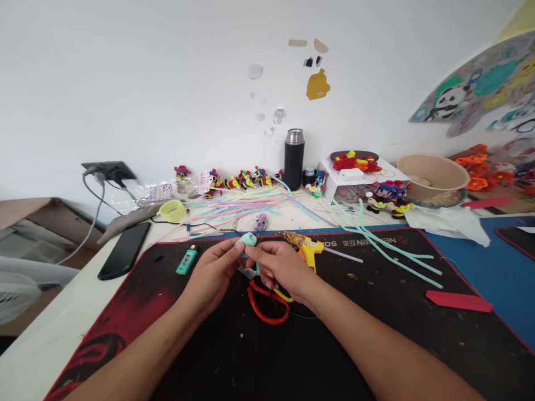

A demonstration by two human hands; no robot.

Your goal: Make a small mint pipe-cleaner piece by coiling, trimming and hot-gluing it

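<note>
A mint-green pipe cleaner (248, 239), wound into a small coil, is pinched between my two hands over the black mat. My left hand (218, 262) grips it from the left with thumb and fingers. From the right, my right hand (282, 264) presses its thumb and fingertips against the same coil; a short green end hangs between the hands. Just below them lie scissors (268, 320) with red and yellow handles, their blades partly hidden. A yellow glue gun (312, 252) with a clear glue stick lies beyond my right hand. A small purple fuzzy piece (261, 222) sits behind the coil.
Loose pastel pipe cleaners (234, 203) spread along the back, with longer mint ones (393, 253) at right. A green lighter (186, 260) and a black phone (124, 252) lie left. A black thermos (295, 161), small fuzzy figures (246, 179) and a beige bowl (432, 171) stand near the wall.
</note>
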